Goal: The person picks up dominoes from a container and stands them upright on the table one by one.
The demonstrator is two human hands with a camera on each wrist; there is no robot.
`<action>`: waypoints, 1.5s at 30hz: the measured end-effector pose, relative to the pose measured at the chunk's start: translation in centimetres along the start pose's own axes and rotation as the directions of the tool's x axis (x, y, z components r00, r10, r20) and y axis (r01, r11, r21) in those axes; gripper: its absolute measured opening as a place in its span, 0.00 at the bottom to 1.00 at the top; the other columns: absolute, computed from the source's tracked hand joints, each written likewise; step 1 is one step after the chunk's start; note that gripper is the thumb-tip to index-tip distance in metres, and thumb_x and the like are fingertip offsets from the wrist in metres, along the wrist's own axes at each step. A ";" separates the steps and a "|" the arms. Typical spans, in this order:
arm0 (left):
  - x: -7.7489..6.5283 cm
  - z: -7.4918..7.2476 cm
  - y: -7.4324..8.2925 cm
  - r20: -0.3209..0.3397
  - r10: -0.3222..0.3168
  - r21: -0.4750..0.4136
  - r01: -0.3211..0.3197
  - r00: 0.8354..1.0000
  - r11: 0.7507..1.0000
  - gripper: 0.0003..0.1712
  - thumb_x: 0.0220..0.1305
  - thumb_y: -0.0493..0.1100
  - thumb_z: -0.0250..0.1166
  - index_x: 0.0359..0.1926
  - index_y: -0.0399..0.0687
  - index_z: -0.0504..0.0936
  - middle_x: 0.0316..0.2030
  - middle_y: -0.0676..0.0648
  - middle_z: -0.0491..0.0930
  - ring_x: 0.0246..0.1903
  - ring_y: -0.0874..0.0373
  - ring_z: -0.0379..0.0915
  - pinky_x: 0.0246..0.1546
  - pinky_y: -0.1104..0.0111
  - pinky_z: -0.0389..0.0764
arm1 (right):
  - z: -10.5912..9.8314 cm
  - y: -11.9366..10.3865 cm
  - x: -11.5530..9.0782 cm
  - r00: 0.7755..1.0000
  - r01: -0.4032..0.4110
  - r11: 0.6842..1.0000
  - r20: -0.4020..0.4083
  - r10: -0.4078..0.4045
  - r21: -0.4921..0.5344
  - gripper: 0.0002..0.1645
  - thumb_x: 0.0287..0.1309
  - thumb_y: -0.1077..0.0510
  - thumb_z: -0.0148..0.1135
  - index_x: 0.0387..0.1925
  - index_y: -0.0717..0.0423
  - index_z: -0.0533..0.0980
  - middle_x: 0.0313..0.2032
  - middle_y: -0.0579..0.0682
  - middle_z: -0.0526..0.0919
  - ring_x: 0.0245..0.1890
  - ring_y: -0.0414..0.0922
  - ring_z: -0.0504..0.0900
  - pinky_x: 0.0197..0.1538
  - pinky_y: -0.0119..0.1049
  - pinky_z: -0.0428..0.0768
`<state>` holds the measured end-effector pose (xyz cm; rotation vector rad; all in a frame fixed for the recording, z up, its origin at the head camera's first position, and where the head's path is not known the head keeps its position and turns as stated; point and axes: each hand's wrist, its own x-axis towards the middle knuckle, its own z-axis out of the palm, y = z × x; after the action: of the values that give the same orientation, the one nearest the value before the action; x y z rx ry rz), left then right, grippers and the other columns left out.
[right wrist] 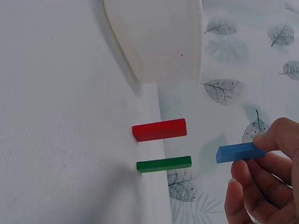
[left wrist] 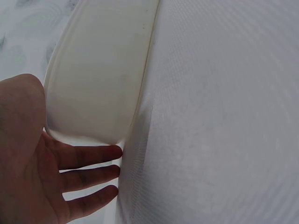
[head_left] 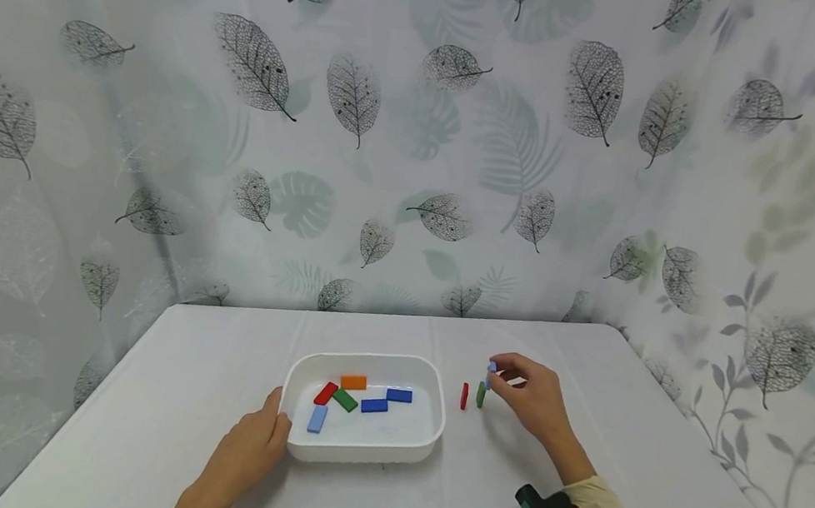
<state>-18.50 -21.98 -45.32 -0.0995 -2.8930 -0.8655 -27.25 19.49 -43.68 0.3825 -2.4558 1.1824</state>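
In the head view my right hand [head_left: 531, 394] pinches a light blue domino block [right wrist: 240, 152] between thumb and fingertips, holding it upright. Just left of it, a green domino [head_left: 481, 394] and a red domino [head_left: 464, 395] stand on end, a small gap between them. My left hand [head_left: 252, 440] rests against the near left corner of a white plastic tub [head_left: 355, 452]. Seen from the left wrist, its fingers [left wrist: 91, 179] extend nearly straight along the outer wall, with the thumb side at the rim.
Inside the tub lie several flat dominoes: orange [head_left: 353, 382], red [head_left: 325, 393], green [head_left: 345, 400], light blue [head_left: 316, 419] and dark blue [head_left: 374, 405]. A white cloth covers the table [head_left: 213, 366]. Leaf-patterned curtains [head_left: 403, 161] hang behind and at both sides.
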 end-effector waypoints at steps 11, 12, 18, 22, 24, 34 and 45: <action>0.1 0.1 -0.1 0.013 -0.013 -0.012 0.013 1.000 1.000 0.28 0.78 0.42 0.49 0.72 0.32 0.63 0.59 0.32 0.80 0.37 0.52 0.78 0.49 0.41 0.81 | -0.1 1.6 -0.2 0.999 -0.035 0.999 0.011 0.035 -0.028 0.15 0.62 0.63 0.72 0.51 0.59 0.85 0.39 0.46 0.88 0.40 0.45 0.84 0.44 0.41 0.84; 0.1 0.1 -0.1 0.014 -0.014 -0.014 0.014 1.000 1.000 0.28 0.78 0.42 0.49 0.72 0.32 0.63 0.59 0.32 0.80 0.37 0.52 0.78 0.49 0.42 0.81 | 0.0 1.8 -0.2 0.999 -0.039 0.999 0.013 0.040 -0.030 0.15 0.62 0.63 0.72 0.51 0.59 0.85 0.39 0.46 0.88 0.40 0.45 0.84 0.44 0.42 0.84; 0.0 0.2 -0.2 0.007 -0.012 -0.013 0.012 1.000 1.000 0.28 0.78 0.41 0.49 0.72 0.31 0.63 0.58 0.32 0.80 0.36 0.52 0.76 0.48 0.42 0.82 | 0.1 2.4 -0.3 0.998 -0.056 0.998 0.032 0.057 -0.038 0.16 0.62 0.63 0.72 0.52 0.60 0.85 0.39 0.47 0.89 0.40 0.46 0.84 0.43 0.43 0.83; -0.1 0.2 -0.2 0.003 -0.007 -0.014 0.007 1.000 1.000 0.28 0.78 0.41 0.49 0.72 0.31 0.63 0.58 0.32 0.80 0.35 0.52 0.76 0.48 0.43 0.82 | 0.1 2.7 -0.4 0.997 -0.065 0.997 0.040 0.066 -0.037 0.17 0.61 0.63 0.72 0.52 0.61 0.84 0.40 0.49 0.89 0.40 0.48 0.84 0.41 0.43 0.81; -0.1 0.2 -0.2 0.007 -0.009 -0.015 0.009 1.000 1.000 0.28 0.78 0.41 0.49 0.72 0.31 0.63 0.58 0.32 0.80 0.35 0.53 0.76 0.49 0.43 0.82 | 0.2 2.9 -0.4 0.996 -0.072 0.997 0.042 0.074 -0.041 0.17 0.61 0.63 0.72 0.52 0.61 0.84 0.41 0.50 0.89 0.40 0.48 0.84 0.41 0.43 0.80; 0.0 0.1 -0.2 0.013 -0.009 -0.009 0.009 1.000 1.000 0.29 0.79 0.42 0.48 0.73 0.30 0.62 0.61 0.31 0.78 0.48 0.45 0.82 0.53 0.41 0.79 | 0.6 3.5 -0.5 0.992 -0.102 0.993 0.071 0.106 -0.057 0.16 0.62 0.64 0.72 0.51 0.62 0.84 0.43 0.52 0.89 0.40 0.48 0.84 0.41 0.43 0.80; 0.1 0.1 -0.2 0.009 -0.011 -0.007 0.011 1.000 1.000 0.29 0.78 0.42 0.49 0.73 0.30 0.62 0.60 0.31 0.79 0.48 0.45 0.82 0.53 0.41 0.79 | 0.8 3.7 -0.6 0.989 -0.110 0.990 0.090 0.118 -0.088 0.16 0.60 0.64 0.72 0.50 0.61 0.85 0.41 0.51 0.88 0.38 0.48 0.84 0.37 0.41 0.80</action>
<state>-18.61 -22.06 -45.49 -0.0887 -2.9013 -0.8793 -28.37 21.16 -46.96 0.2844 -2.6306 1.1268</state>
